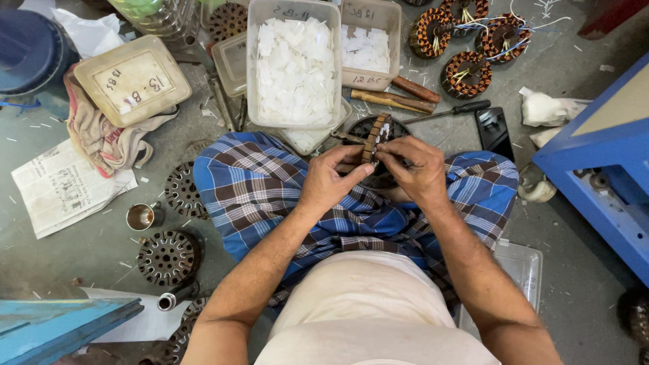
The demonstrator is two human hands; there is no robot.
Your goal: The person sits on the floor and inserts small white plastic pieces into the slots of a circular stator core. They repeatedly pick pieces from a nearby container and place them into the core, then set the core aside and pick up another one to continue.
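Grey floor cluttered; left hand [331,181], right hand [416,170] both pinching stator core [376,138]; tub of white slips [295,67] just beyond.

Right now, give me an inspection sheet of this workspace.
Surface: grey floor, littered with small white scraps.
Job's things: round slotted stator core held on edge over the lap.
Clutter: tubs of white paper slips, newspaper, metal cup, bare cores, screwdriver.
Grippers: left hand and right hand both pinch the core.
Cables: blue and white leads on the copper-wound stators.
Surroundings: blue cabinet at right.
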